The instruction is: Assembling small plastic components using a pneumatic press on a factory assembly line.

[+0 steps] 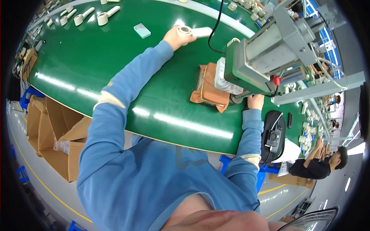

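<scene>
My left hand (pixel 178 38) is stretched far out over the green table, its fingers closed round a white hair dryer housing (pixel 202 32). The round head of the housing sits in the hand, and its handle points right. My right hand (pixel 255 102) is at the lower right side of a bench press (pixel 248 57) with a grey cylinder. The machine hides those fingers, so what they touch cannot be made out. Left of the press base lies a block wrapped in brown cloth (pixel 214 85), beside a white wrapped part (pixel 225 79).
Several white housings (pixel 103 18) lie at the far left of the table (pixel 162 100), near a small clear block (pixel 142 30). A black cable (pixel 216 25) hangs by the press. Right of my arm lies a black case (pixel 274 134). Cardboard boxes (pixel 58 134) stand at left; a co-worker (pixel 323 163) sits right.
</scene>
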Demonstrator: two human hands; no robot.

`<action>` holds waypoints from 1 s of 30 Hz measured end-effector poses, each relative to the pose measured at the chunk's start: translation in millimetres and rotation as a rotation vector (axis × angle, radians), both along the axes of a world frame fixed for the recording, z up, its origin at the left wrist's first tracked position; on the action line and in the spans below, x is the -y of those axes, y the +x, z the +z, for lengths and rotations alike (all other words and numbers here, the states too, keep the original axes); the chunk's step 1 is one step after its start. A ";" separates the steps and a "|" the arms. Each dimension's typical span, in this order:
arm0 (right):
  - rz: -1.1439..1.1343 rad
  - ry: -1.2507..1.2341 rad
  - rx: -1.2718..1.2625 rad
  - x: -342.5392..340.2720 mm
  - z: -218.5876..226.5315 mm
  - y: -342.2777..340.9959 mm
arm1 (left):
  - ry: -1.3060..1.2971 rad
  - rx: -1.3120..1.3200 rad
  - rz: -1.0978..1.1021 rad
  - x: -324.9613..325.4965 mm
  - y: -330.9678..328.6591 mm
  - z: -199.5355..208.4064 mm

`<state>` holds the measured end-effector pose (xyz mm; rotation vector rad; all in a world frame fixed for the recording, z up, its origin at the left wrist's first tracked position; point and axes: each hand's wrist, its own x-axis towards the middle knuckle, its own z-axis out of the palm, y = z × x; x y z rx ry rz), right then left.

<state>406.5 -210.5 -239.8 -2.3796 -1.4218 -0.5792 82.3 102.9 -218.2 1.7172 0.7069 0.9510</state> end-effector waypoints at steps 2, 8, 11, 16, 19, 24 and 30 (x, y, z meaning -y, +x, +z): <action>-0.039 -0.106 -0.048 -0.5 7.9 -6.3 | 0.058 -0.062 0.293 -23.6 31.7 -7.6; -0.051 -0.116 -0.234 -8.4 30.9 -25.0 | 0.206 -0.435 0.596 -34.7 49.2 -25.2; 0.059 -0.078 -0.102 1.8 3.3 9.3 | 0.221 -0.421 0.639 -29.7 50.4 -33.5; 0.178 -0.016 -0.109 -15.9 9.1 5.7 | 0.613 -0.362 0.717 -30.8 43.1 -14.5; 0.141 0.019 -0.249 -18.1 22.6 -17.4 | 1.001 -0.284 0.689 -23.8 55.8 -1.6; 0.152 0.292 -0.519 -22.6 20.2 -22.8 | 1.737 -0.420 0.228 -31.3 115.0 7.5; -0.013 0.102 -0.078 -13.4 18.6 -21.2 | 1.478 -0.299 0.040 -32.6 122.8 -4.4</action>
